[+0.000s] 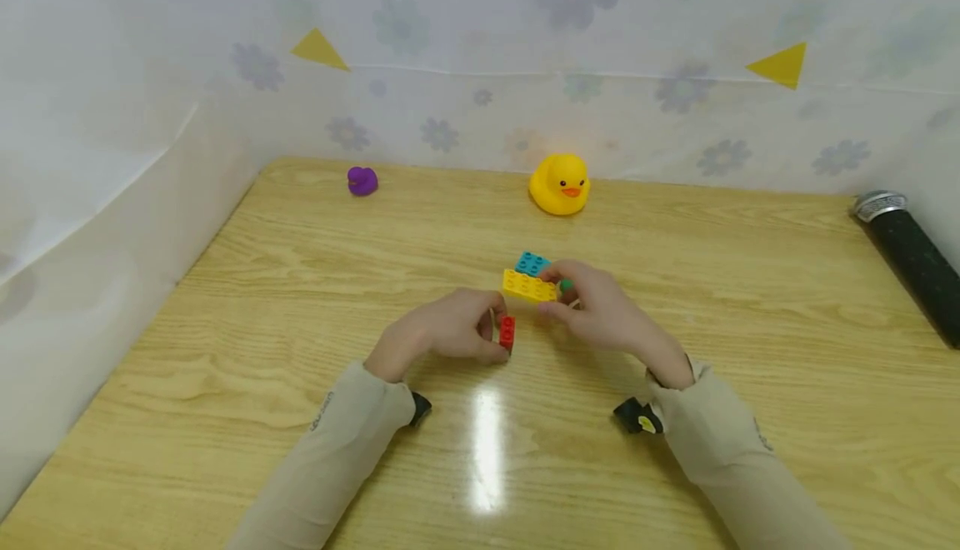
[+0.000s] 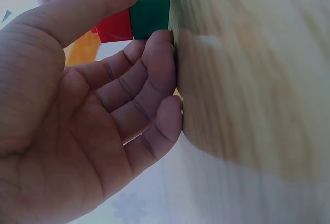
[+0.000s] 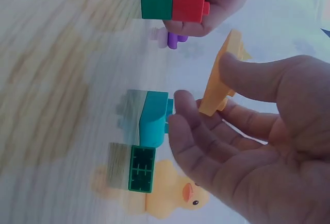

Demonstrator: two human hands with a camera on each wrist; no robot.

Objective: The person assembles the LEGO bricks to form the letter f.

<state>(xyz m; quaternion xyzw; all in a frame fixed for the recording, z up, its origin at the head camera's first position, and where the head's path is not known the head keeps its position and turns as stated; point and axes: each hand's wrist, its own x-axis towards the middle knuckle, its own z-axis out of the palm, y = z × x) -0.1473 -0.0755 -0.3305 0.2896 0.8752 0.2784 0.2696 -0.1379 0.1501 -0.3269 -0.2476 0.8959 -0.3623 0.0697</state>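
Note:
My left hand (image 1: 459, 325) pinches a small stack between thumb and fingers: a red toy brick (image 1: 507, 330) on top of a green brick (image 2: 150, 10). The stack is at the tabletop. To the right, my right hand (image 1: 600, 304) holds a flat yellow brick (image 1: 527, 285) by its right end, with the thumb pressed on it in the right wrist view; it is raised above the table. Beyond it a teal brick (image 1: 531, 263) with a curved side rests studs up. Beside that lies another green brick (image 3: 142, 168) on its side, mostly hidden by the right hand in the head view.
A yellow rubber duck (image 1: 560, 186) and a small purple duck (image 1: 363, 182) stand near the back edge of the wooden table (image 1: 225, 350). A black microphone (image 1: 911, 254) lies at the right. Flower-patterned white sheeting (image 1: 480, 33) hangs behind.

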